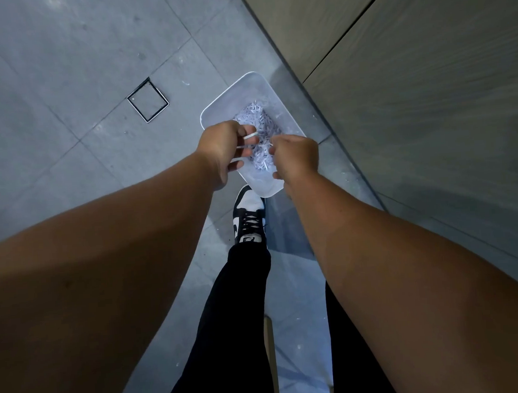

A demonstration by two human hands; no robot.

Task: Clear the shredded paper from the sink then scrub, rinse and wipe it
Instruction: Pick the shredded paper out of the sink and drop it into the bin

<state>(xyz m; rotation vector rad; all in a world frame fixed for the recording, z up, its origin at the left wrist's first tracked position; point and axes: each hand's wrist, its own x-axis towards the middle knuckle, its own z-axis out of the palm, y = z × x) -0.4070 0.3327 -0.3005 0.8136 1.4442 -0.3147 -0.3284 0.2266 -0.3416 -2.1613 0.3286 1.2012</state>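
A white rectangular bin (244,87) stands on the grey tiled floor, with a pile of shredded paper (258,119) inside. Both my hands hang over its near half. My left hand (224,149) has its fingers curled, with a few white paper strips stuck between them. My right hand (295,159) is curled too, its fingers turned down towards the bin; what it holds is hidden. The sink is out of view.
A square metal floor drain (148,99) lies left of the bin. A beige cabinet front (411,60) runs along the right. My black-and-white shoe (248,215) stands just before the bin. A few paper bits dot the floor.
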